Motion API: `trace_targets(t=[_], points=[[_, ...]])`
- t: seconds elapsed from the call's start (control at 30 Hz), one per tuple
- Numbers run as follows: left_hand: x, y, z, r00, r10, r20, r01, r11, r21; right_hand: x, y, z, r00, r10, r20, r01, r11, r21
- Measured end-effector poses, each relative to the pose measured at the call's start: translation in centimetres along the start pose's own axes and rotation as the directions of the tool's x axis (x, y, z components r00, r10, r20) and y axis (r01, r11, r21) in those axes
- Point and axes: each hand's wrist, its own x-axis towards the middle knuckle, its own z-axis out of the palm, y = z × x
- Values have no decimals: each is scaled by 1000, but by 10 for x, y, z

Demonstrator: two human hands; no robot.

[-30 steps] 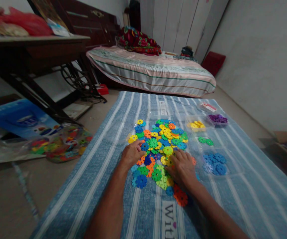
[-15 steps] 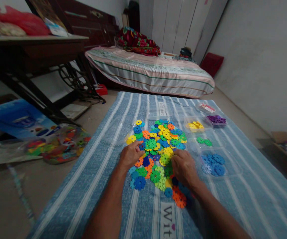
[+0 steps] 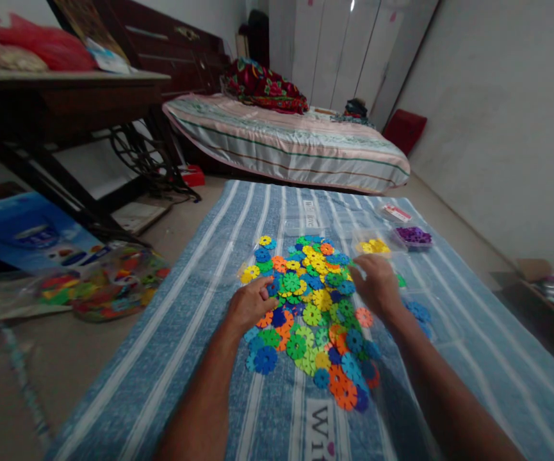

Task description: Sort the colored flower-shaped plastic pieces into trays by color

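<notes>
Multicoloured disc pile [image 3: 312,314]: spread on striped cloth [image 3: 156,358], between both hands, long axis running away from the wearer.
Left hand [image 3: 248,306]: placed at pile's left edge, fingers curled; whether a disc is gripped cannot be told.
Right hand [image 3: 377,282]: blurred, grasp indeterminable; positioned nearer the boxed yellow discs [image 3: 374,246].

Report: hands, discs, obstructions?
Left hand and right hand flank disc pile, grips unclear. Pile spread on striped cloth. Right forearm partly hides boxed blue discs.

Multicoloured notched discs [image 3: 308,311] lie overlapping, loosely heaped; right of that heap sit yellow discs [image 3: 374,246], blue discs [image 3: 417,311] and purple pieces [image 3: 414,235], probably similar.
</notes>
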Motion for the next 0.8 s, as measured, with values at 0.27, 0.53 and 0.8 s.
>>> trace_targets(t=[0.27, 0.53, 0.8], points=[[1, -1, -1, 1000, 8, 2, -9, 999, 36, -51, -58, 21, 932, -26, 361, 34, 999, -16], [1, 3, -1, 1000, 4, -16, -3, 999, 41, -52, -47, 22, 954, -21, 298, -57, 966, 252], [2, 0, 0, 1000, -1, -9, 1, 999, 51, 2, -1, 0, 981, 184, 64, -195, 918, 344]])
